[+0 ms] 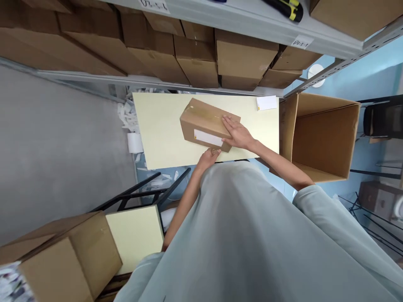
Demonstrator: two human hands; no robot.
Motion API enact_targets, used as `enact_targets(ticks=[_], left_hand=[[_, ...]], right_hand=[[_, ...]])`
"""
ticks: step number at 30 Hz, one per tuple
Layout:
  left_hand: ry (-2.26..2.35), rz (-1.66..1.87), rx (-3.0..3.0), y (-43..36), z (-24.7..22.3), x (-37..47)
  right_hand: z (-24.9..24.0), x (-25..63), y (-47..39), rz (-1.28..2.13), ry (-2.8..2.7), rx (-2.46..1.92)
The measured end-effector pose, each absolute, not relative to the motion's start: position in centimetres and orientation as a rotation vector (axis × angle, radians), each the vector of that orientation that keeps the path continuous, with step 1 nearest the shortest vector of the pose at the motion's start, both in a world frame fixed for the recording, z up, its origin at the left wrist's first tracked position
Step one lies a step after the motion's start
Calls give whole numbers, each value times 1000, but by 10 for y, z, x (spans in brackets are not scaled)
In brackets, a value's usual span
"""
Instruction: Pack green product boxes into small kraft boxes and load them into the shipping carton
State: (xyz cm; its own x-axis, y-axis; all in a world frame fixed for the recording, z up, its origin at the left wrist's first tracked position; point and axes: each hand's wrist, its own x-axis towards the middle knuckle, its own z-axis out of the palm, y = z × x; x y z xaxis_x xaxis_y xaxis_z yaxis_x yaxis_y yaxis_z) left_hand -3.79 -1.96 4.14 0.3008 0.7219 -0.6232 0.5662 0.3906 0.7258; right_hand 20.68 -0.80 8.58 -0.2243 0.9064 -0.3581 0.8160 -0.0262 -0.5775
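A closed brown cardboard box (208,115) lies at a slant on a pale yellow tabletop (160,126). A white label (208,137) is on its side facing me. My right hand (237,133) rests on the box's right end, fingers stretched flat over the top and thumb down on the labelled side by the label's end. At the box's lower edge, below the label, is my left hand (209,158), its fingers curled together; whether anything is between them is hidden. Another white label sheet (266,103) lies at the table's far right corner.
A large open carton (324,138) stands right of the table. Shelving (245,21) packed with boxes hangs over the far side, a black-and-yellow tool (288,8) on top. At lower left are a pale stool (138,235) and a big carton (72,260). Paper scraps lie beyond the table's left end.
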Motion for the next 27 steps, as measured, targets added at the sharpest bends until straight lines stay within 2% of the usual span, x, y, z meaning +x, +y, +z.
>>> enact_targets(ticks=[6, 9, 14, 20, 27], left_hand=[[1644, -112, 1565, 52, 80, -116], [1645, -7, 1728, 76, 95, -124], [1287, 261, 1945, 90, 114, -79], [881, 194, 2085, 79, 103, -28], [969, 247, 2000, 74, 79, -18]], right_hand=[[87, 183, -53, 890, -2173, -1755], [86, 171, -67, 857, -1969, -1837], [78, 161, -58, 660, -1608, -2098], [75, 155, -25, 598, -1571, -2195], [77, 152, -21, 685, -1557, -2136]])
